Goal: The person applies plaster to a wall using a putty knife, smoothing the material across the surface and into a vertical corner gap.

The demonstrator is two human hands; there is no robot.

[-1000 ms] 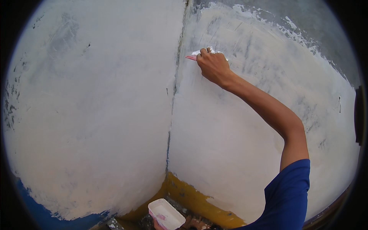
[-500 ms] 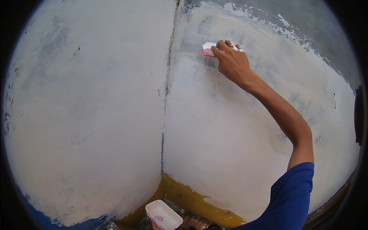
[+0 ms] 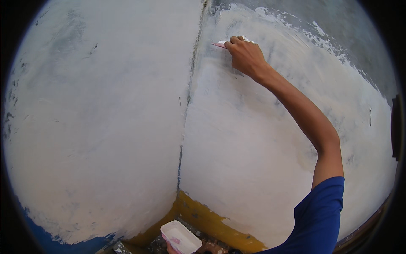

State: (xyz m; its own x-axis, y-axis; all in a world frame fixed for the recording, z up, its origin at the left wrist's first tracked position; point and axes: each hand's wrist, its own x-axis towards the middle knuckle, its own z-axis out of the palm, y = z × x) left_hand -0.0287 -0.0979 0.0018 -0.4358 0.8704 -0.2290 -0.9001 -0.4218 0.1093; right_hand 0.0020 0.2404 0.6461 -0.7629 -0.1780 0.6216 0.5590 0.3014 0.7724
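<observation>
My right hand (image 3: pixel 246 55) is closed around a pink putty scraper (image 3: pixel 219 45), its flat blade against the right-hand wall (image 3: pixel 253 139) near the top of the corner. White putty shows along the scraper and by my fingers. Low in the view, my left hand (image 3: pixel 171 249) grips a white rectangular tub (image 3: pixel 188 237) by its side; most of that hand is hidden beneath it. Inside the tub are whitish residue and pink smears.
A smeared white wall (image 3: pixel 101 139) meets the right wall at a dark, rough vertical corner seam (image 3: pixel 185 114). Bare grey surface (image 3: pixel 355 38) shows at the upper right. Mustard-yellow paint (image 3: pixel 211 220) and blue paint (image 3: pixel 72 249) border the bottom. A dark object (image 3: pixel 396 127) stands at the right edge.
My right hand and the scraper have moved up and left, closer to the corner, and the blade now shows more edge-on. The tub stays in my left hand, nearly unmoved.
</observation>
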